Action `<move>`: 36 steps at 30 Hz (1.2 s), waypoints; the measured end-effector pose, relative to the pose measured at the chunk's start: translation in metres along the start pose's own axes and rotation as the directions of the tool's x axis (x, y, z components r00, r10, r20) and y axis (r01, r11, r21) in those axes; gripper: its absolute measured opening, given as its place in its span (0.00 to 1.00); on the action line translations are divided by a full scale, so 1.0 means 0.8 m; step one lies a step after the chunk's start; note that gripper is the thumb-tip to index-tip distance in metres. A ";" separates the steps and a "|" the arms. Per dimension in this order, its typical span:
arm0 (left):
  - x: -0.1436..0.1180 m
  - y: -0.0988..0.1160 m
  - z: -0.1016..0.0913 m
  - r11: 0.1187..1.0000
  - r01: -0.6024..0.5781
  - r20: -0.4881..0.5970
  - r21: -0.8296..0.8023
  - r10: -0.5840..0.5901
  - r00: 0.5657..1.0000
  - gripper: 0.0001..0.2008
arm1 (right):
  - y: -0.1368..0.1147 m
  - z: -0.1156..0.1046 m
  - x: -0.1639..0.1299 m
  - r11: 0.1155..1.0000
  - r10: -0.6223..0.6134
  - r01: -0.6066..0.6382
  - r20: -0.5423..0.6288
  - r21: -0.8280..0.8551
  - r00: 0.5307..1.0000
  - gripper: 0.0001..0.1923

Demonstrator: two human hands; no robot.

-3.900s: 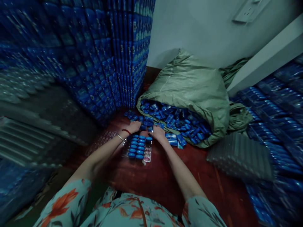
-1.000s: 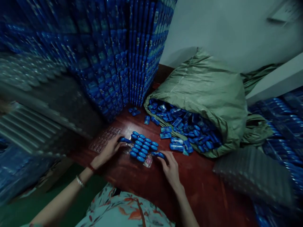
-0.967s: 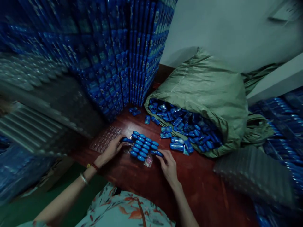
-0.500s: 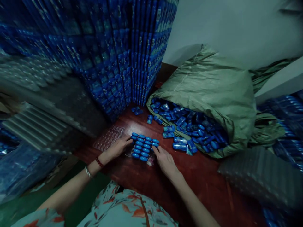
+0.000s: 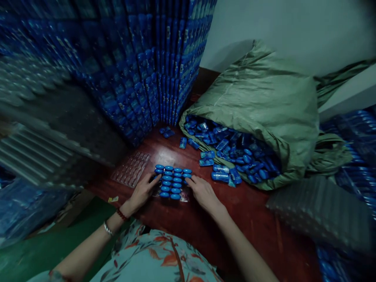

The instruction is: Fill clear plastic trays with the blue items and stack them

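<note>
A clear blister tray (image 5: 184,197) lies on the red-brown table (image 5: 205,231), its pockets filled with rows of small blue oval containers (image 5: 172,181). My left hand (image 5: 143,191) rests against the tray's left side, fingers touching the blue containers. On the tray's right side lies my right hand (image 5: 202,192), fingertips on the nearest containers. Neither hand lifts anything. A green woven sack (image 5: 264,105) lies open behind, spilling several loose blue containers (image 5: 226,156) onto the table.
An empty clear blister tray (image 5: 131,169) lies left of the filled one. Tall stacks of filled blue trays (image 5: 141,66) rise at the back left. Stacks of empty clear trays stand at the left (image 5: 38,152) and right (image 5: 320,211).
Both hands have set their blue containers into the tray and now press on its two sides. The tray has turned to lie squarer. The view has shifted slightly.
</note>
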State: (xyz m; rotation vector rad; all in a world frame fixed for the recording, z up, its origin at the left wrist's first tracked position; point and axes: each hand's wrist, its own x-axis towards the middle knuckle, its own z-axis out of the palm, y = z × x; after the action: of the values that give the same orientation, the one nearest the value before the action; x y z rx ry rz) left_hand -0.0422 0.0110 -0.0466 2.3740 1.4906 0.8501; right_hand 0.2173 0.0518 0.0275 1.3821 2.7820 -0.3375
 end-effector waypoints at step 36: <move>0.003 0.003 -0.012 0.996 -0.017 0.070 -0.087 0.023 0.997 0.30 | -0.012 -0.022 0.027 0.996 -0.025 0.045 0.248 -0.077 0.969 0.15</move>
State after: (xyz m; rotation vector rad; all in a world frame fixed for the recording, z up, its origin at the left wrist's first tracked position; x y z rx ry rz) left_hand -0.0452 0.0109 -0.0366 2.3347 1.3768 0.8085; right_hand 0.1978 0.0666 0.0443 1.1845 2.5894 -0.3644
